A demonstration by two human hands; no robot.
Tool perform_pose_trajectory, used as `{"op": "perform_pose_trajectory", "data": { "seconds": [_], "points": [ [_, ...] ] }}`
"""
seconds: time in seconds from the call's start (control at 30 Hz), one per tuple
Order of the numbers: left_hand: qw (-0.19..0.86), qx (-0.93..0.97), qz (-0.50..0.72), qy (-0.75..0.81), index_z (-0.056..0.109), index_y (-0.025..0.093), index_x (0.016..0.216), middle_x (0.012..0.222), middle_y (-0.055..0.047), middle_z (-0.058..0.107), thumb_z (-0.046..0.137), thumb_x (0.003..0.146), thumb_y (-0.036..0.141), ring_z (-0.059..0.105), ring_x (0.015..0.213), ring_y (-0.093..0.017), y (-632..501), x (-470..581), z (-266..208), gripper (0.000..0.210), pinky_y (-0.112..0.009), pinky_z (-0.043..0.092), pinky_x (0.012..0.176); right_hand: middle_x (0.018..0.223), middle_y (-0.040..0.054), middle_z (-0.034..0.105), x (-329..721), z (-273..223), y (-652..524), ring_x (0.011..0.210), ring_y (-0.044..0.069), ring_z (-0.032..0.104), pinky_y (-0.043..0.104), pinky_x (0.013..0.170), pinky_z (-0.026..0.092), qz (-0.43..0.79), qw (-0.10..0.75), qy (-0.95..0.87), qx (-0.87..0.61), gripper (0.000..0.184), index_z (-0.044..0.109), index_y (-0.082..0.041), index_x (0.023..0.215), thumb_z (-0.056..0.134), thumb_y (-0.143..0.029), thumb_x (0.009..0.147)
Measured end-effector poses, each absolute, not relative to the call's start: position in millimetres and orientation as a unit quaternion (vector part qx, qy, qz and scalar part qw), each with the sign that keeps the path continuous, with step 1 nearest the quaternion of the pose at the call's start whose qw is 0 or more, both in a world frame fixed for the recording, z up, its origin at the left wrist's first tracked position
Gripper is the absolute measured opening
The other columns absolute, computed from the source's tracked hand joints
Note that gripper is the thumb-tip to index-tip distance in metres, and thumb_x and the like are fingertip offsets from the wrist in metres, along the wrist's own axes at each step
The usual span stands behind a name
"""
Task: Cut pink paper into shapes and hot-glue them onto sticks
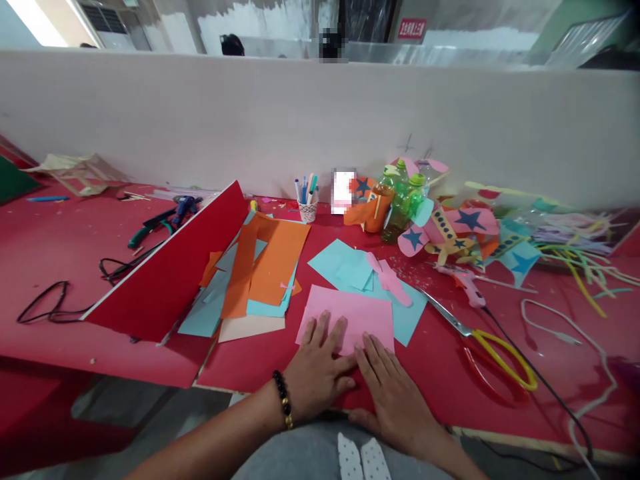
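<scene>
One pink sheet (pixel 363 307) lies flat on the red desk (pixel 435 393), with two bare hands on it, the left hand (pixel 313 377) and the right hand (pixel 395 397). Around it come at least two light-blue pieces (pixel 413 317), one pink cut-out (pixel 393 283) resting on them, one pair of scissors (pixel 447 313) and one pink glue gun (pixel 465 283); to the left is a pile with at least two orange pieces (pixel 277 257), over light-blue and pale paper. Farther out stand one pen cup (pixel 307 212), at least two green bottles (pixel 397 213), too crowded to count surely, and one red board (pixel 173 280) tilted up left of the pile. The pink sheet's far edge overlaps the light-blue paper, and its left edge is apart from the orange pieces, with a strip of red surface between. On the right, bare desk runs from the light-blue corner to the scissors' handles; the desk's front edge passes just beneath the hands, and a white partition (pixel 250 113) closes off the back. The sheet lies under the left hand's fingers, which are spread and laid flat with the thumb short of the near edge; the right hand's fingers are straight and closer together, their tips on the sheet's lower right part, and neither hand is curled round anything, both pressing or resting with palms down
</scene>
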State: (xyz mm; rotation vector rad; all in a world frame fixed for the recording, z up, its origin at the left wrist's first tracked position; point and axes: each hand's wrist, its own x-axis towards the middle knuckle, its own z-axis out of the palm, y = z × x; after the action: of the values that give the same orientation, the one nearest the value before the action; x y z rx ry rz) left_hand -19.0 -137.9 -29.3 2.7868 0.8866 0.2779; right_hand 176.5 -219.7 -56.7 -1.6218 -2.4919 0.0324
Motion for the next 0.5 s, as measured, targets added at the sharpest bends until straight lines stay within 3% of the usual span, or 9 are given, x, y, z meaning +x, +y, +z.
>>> {"op": "perform_pose_trajectory", "data": {
  "seconds": [0.13,0.3,0.5],
  "points": [
    [0.089,0.948,0.09,0.292,0.031,0.041,0.138,0.153,-0.005,0.01,0.051,0.085,0.045,0.004,0.138,-0.04,-135.3,-21.5,-27.3,0.057,-0.063,0.016,0.105,0.151,0.0172,0.017,186.3,-56.7,-225.7,0.138,0.034,0.015,0.049,0.104,0.031,0.02,0.063,-0.832,-0.551,0.094,0.012,-0.014,0.147,0.042,-0.07,0.077],
    [0.078,0.952,0.08,0.285,0.032,0.041,0.138,0.153,-0.001,0.012,0.05,0.088,0.032,0.009,0.139,-0.033,-129.7,-36.1,-25.5,0.054,-0.054,0.021,0.108,0.151,0.0168,0.019,198.2,-55.4,-232.2,0.138,0.032,0.016,0.047,0.105,0.029,0.017,0.047,-0.83,-0.556,0.093,0.008,-0.012,0.147,0.041,-0.067,0.08],
    [0.064,0.948,0.073,0.304,0.033,0.036,0.138,0.152,-0.002,0.017,0.045,0.09,0.028,0.019,0.138,-0.027,-127.1,-69.2,-29.8,0.05,-0.046,0.025,0.109,0.151,0.0133,0.019,207.3,-55.6,-235.0,0.138,0.031,0.019,0.048,0.105,0.026,0.017,0.034,-0.827,-0.561,0.088,0.007,-0.015,0.147,0.04,-0.064,0.082]
  ]
}}
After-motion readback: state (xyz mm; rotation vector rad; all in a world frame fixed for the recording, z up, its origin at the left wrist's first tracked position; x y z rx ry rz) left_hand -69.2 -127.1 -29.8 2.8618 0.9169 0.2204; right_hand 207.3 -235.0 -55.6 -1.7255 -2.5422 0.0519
